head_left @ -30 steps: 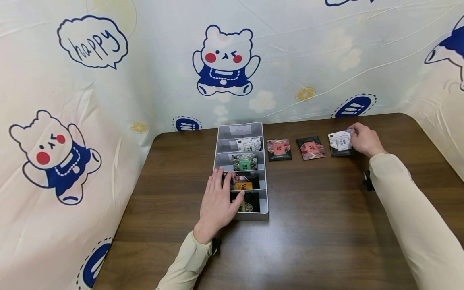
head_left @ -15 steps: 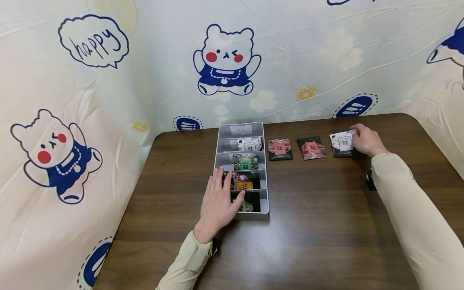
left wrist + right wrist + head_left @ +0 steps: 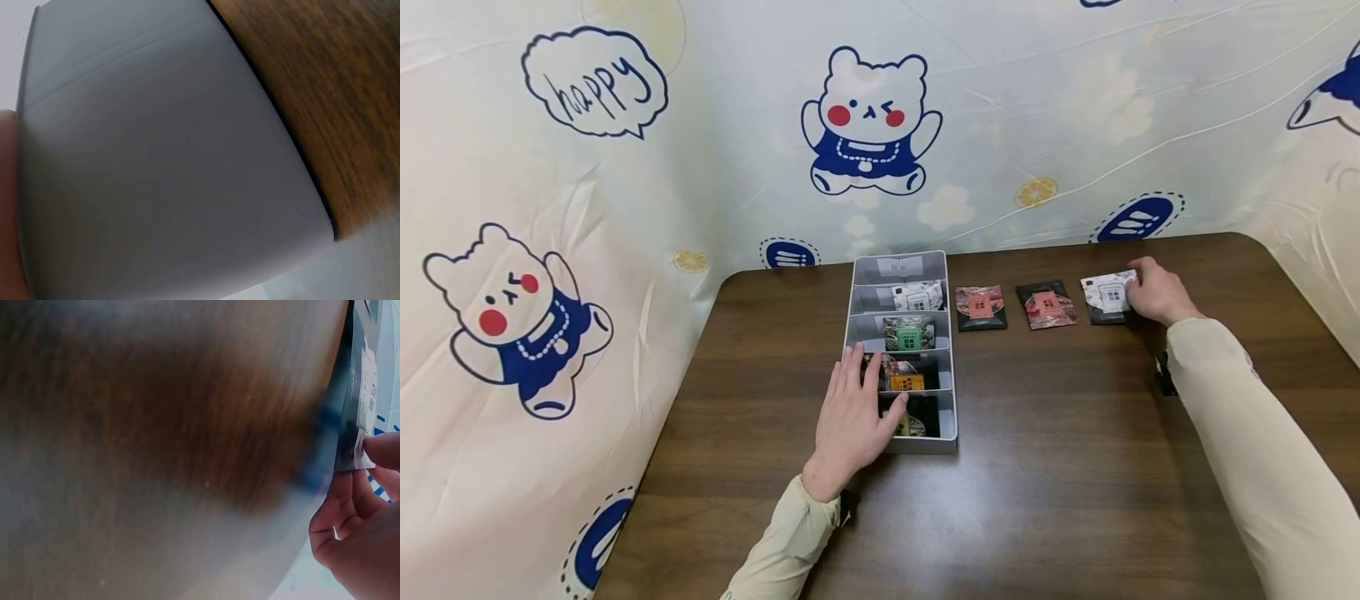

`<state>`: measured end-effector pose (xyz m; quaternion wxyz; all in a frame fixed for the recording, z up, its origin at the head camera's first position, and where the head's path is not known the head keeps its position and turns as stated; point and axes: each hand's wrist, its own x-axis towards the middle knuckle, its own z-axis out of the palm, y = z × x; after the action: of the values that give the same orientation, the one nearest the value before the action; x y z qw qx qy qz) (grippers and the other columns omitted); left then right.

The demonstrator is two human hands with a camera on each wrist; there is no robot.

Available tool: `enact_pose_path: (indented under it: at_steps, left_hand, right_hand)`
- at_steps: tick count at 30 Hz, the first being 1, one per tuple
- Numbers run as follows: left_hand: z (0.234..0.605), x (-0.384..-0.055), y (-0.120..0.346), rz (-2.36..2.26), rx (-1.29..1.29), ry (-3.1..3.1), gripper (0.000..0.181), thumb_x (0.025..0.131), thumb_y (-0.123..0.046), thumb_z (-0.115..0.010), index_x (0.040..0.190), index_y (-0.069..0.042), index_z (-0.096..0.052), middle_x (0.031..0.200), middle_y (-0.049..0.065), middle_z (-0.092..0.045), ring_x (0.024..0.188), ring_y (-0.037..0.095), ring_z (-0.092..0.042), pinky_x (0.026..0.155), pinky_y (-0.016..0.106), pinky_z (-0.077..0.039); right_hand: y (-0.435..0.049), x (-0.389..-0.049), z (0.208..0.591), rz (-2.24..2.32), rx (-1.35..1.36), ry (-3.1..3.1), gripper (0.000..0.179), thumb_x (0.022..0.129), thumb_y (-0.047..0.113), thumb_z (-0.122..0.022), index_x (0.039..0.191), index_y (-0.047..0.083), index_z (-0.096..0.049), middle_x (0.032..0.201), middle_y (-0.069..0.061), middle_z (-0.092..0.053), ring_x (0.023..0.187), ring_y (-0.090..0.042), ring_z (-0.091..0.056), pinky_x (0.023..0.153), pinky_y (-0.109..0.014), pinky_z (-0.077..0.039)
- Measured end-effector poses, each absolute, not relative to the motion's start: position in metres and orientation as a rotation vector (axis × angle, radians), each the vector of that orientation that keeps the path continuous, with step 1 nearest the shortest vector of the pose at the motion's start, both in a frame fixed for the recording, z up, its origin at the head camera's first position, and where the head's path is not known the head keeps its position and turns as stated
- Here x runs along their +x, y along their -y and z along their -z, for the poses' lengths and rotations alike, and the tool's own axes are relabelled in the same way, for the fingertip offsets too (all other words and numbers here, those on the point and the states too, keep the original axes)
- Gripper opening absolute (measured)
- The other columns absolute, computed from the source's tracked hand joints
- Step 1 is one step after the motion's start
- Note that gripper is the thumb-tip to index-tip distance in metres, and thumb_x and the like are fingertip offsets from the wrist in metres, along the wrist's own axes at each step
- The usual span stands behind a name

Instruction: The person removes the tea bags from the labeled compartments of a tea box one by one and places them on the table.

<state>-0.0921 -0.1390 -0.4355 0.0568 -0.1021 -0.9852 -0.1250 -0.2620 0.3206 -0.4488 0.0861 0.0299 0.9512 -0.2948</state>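
Note:
My left hand rests on the left side of a grey divided tray, its fingers stretched over the rim. The tray's compartments hold a white sachet, a green-labelled sachet, an orange-labelled sachet and a dark sachet, partly hidden by the left hand. In the left wrist view the tray's wall fills most of the picture. At the far right my right hand pinches the right edge of a white-and-black sachet between thumb and fingers; the right wrist view shows this grip.
Two red-labelled sachets lie on the brown table between the tray and the right hand's sachet. The tray's farthest compartment carries a paper label. A printed cloth hangs behind the table.
The white-and-black sachet lies slightly straighter than a second ago, with the right hand still at its edge. The left hand and the tray keep their places.

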Motion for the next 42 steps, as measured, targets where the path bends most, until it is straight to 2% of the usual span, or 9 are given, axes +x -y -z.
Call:
enact_pose_path:
  at_steps: [12, 22, 31, 37, 42]
  left_hand:
    - [0.434, -0.092, 0.139, 0.387, -0.307, 2.991, 0.072, 0.094, -0.055, -0.045, 0.148, -0.009, -0.037, 0.159, 0.018, -0.023, 0.150, 0.032, -0.016, 0.122, 0.045, -0.015]
    - [0.435, -0.091, 0.139, 0.384, -0.306, 2.995, 0.072, 0.094, -0.055, -0.045, 0.148, -0.009, -0.037, 0.159, 0.018, -0.023, 0.150, 0.031, -0.016, 0.122, 0.045, -0.014]
    - [0.435, -0.092, 0.138, 0.384, -0.305, 2.991, 0.071, 0.094, -0.055, -0.045, 0.148, -0.009, -0.038, 0.159, 0.018, -0.023, 0.150, 0.031, -0.017, 0.122, 0.044, -0.014]
    - [0.435, -0.092, 0.138, 0.382, -0.305, 2.992, 0.072, 0.094, -0.055, -0.045, 0.148, -0.009, -0.038, 0.159, 0.018, -0.023, 0.150, 0.031, -0.016, 0.122, 0.044, -0.014]
    - [0.434, -0.092, 0.139, 0.385, -0.306, 2.991, 0.072, 0.094, -0.055, -0.045, 0.148, -0.009, -0.038, 0.159, 0.018, -0.023, 0.150, 0.031, -0.016, 0.122, 0.045, -0.014]
  right_hand:
    - [-0.321, -0.262, 0.451, 0.836, 0.091, -2.851, 0.052, 0.098, 0.017, -0.035, 0.140, -0.013, -0.028, 0.131, -0.040, -0.038, 0.111, -0.049, -0.042, 0.101, -0.066, -0.032]
    - [-0.324, -0.256, 0.450, 0.801, 0.174, -2.906, 0.054, 0.093, 0.022, -0.041, 0.136, -0.011, -0.036, 0.120, -0.035, -0.048, 0.110, -0.053, -0.043, 0.090, -0.066, -0.038]
    - [-0.323, -0.255, 0.451, 0.833, 0.169, -2.928, 0.051, 0.091, 0.021, -0.041, 0.132, -0.010, -0.040, 0.117, -0.035, -0.051, 0.108, -0.052, -0.043, 0.087, -0.065, -0.039]
    - [-0.317, -0.256, 0.451, 0.852, 0.159, -2.959, 0.046, 0.094, 0.022, -0.039, 0.126, -0.010, -0.045, 0.116, -0.034, -0.050, 0.106, -0.051, -0.042, 0.088, -0.064, -0.039]
    - [-0.306, -0.259, 0.450, 0.878, 0.107, -3.009, 0.040, 0.095, 0.023, -0.040, 0.115, -0.009, -0.052, 0.110, -0.033, -0.053, 0.100, -0.046, -0.045, 0.083, -0.061, -0.041]
